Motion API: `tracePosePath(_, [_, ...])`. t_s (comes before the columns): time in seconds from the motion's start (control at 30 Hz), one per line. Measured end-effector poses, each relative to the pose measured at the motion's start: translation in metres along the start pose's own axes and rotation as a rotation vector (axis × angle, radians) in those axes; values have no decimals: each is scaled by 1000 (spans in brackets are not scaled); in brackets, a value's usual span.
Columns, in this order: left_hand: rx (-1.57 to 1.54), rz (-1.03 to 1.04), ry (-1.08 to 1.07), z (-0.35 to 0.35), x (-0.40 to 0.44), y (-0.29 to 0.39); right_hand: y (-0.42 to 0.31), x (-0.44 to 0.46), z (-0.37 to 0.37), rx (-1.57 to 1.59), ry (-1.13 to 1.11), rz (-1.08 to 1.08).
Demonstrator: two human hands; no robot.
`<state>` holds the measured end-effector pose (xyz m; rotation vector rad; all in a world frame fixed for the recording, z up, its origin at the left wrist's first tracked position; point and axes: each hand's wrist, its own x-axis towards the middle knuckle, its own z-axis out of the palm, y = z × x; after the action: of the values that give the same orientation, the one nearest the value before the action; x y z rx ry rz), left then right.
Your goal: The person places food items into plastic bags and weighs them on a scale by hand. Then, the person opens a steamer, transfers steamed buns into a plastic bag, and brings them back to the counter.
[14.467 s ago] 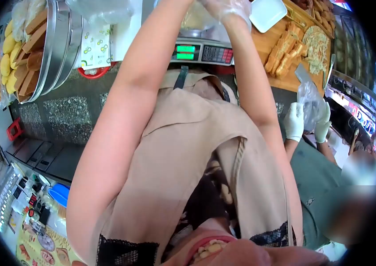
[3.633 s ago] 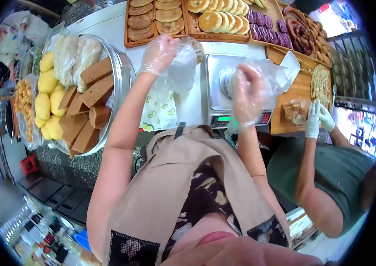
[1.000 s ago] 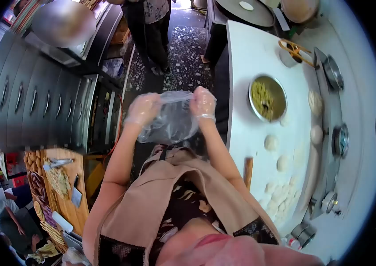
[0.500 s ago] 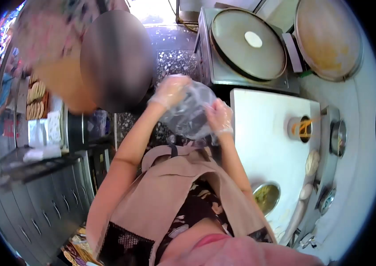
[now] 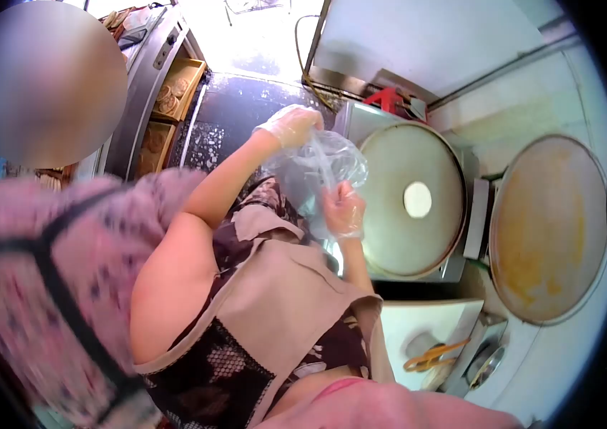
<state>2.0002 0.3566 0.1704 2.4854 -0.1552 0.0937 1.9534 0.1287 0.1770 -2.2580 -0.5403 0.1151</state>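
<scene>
While your left hand [image 5: 293, 129] and right hand [image 5: 344, 209] curl closed on the clear bag [image 5: 351, 161], its rim [image 5: 323, 162] spans between them, right nearer the griddle's [image 5: 403, 247] edge.

Two hands, the left hand [image 5: 293, 126] and the right hand [image 5: 344, 211], wear two clear gloves [image 5: 275, 130], one apiece, and hold one plastic bag [image 5: 336, 159] between them. There is one griddle [image 5: 396, 239] with one pale disc [image 5: 417, 199] on it, plus one large round lid [image 5: 549, 229]. One pair of tongs [image 5: 438, 354], one metal bowl [image 5: 489, 368] and one white tabletop [image 5: 403, 318] show lower down. Wooden trays [image 5: 188, 66] number two; the flatbreads [image 5: 168, 104] in one are too small to count exactly. One other person [image 5: 89, 236] and one apron [image 5: 275, 286] complete the count.
</scene>
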Motion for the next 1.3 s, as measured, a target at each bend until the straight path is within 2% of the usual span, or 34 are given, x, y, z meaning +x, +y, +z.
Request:
tracePosePath(0.1, [-19, -42, 149, -5, 31, -58, 2, 71, 22, -131, -17, -54])
tracePosePath(0.13, [-8, -167, 49, -17, 42, -66, -2, 101, 29, -132, -46, -37])
tracePosePath(0.17, [-55, -182, -7, -31, 54, -79, -3, 136, 43, -132, -54, -46])
tracePosePath(0.23, [-44, -70, -115, -77, 83, -115, -6, 208, 79, -254, -17, -4])
tracePosePath(0.33, [59, 155, -23, -113, 130, -191, -26, 320, 127, -229, -24, 53])
tracePosePath(0.37, [116, 103, -115, -134, 152, -215, -30, 362, 144, -206, -15, 77])
tracePosePath(0.47, [60, -6, -133, -191, 215, -280, -42, 463, 185, -145, 20, 108])
tracePosePath(0.53, [-106, 6, 132, -207, 258, -320, -57, 524, 198, -50, 60, 112])
tracePosePath(0.57, [-108, -78, 183, -223, 283, -338, -64, 560, 206, 15, 28, 139])
tracePosePath(0.63, [81, -123, 129, -231, 346, -391, -67, 624, 223, 46, 62, 110])
tracePosePath(0.7, [55, -63, 53, -255, 414, -443, -110, 692, 227, -191, 51, 264])
tracePosePath(0.73, [59, -65, 61, -273, 442, -468, -112, 727, 237, -138, 156, 153])
tracePosePath(0.8, [63, 47, 237, -318, 510, -522, -124, 808, 260, -94, 202, 128])
tracePosePath(0.87, [-15, 89, 212, -372, 566, -594, -151, 907, 295, -126, 222, 94])
tracePosePath(0.93, [-66, 33, 38, -447, 599, -674, -154, 1015, 365, -231, 216, -366])
tracePosePath(0.97, [-51, 97, 114, -477, 600, -717, -182, 1060, 394, -209, 45, -304])
tracePosePath(1.0, [-11, -4, 143, -504, 588, -749, -224, 1093, 418, -236, -113, -251])
tracePosePath(1.03, [-18, -133, 57, -537, 578, -788, -262, 1127, 454, -235, -199, -269])
tracePosePath(1.07, [-161, -223, 153, -563, 556, -832, -305, 1161, 493, -416, -395, -234])
tracePosePath(1.1, [-256, -304, 194, -604, 534, -857, -347, 1184, 527, -301, -450, -322])
tracePosePath(1.13, [-378, -402, 313, -632, 508, -894, -388, 1207, 564, -175, -604, -318])
tracePosePath(1.17, [-420, -501, 408, -665, 487, -916, -421, 1223, 609, -165, -636, -430])
tracePosePath(1.2, [-508, -526, 517, -686, 462, -946, -455, 1237, 657, -202, -717, -471])
tracePosePath(1.27, [-454, -572, 718, -726, 415, -998, -523, 1261, 738, -212, -856, -539])
tracePosePath(1.3, [-600, -530, 825, -747, 401, -1022, -554, 1269, 769, -183, -928, -556])
